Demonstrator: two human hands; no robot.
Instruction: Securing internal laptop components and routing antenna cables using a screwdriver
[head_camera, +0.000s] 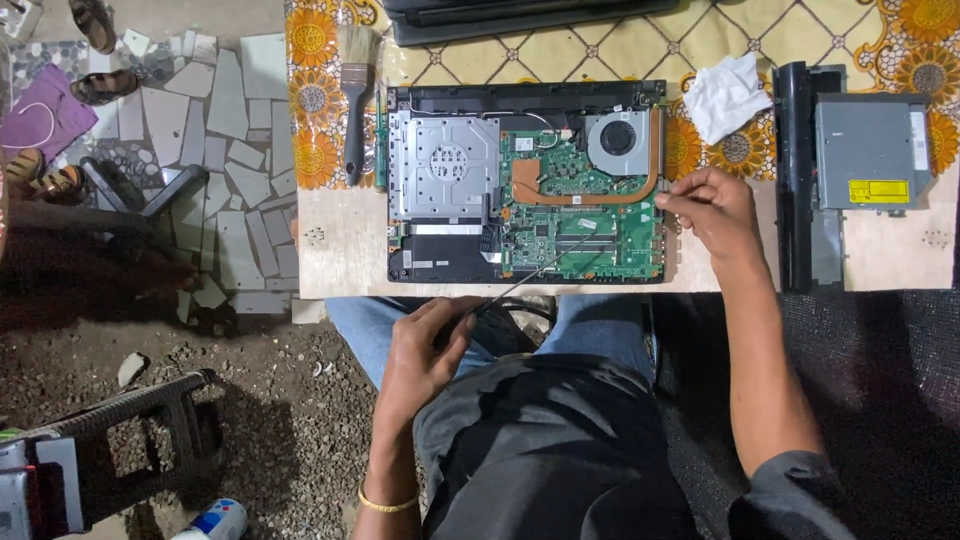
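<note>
Clearly, the left hand (425, 345) closes around a screwdriver (540, 270) whose tip lies over the opened laptop (528, 180). The right hand (712, 208) pinches the laptop's right edge. A slipping tip could likely scratch the green circuit board (585, 215) beyond those fingers.

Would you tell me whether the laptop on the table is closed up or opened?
Opened: the laptop has its bottom cover off, exposing the green circuit board, fan and copper heat pipe.

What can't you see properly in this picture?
- Head view: the screwdriver handle is hidden inside the left hand.
- What the right hand pinches at the laptop edge is too small to tell.
- The dark device at top is cut off by the frame.
</note>
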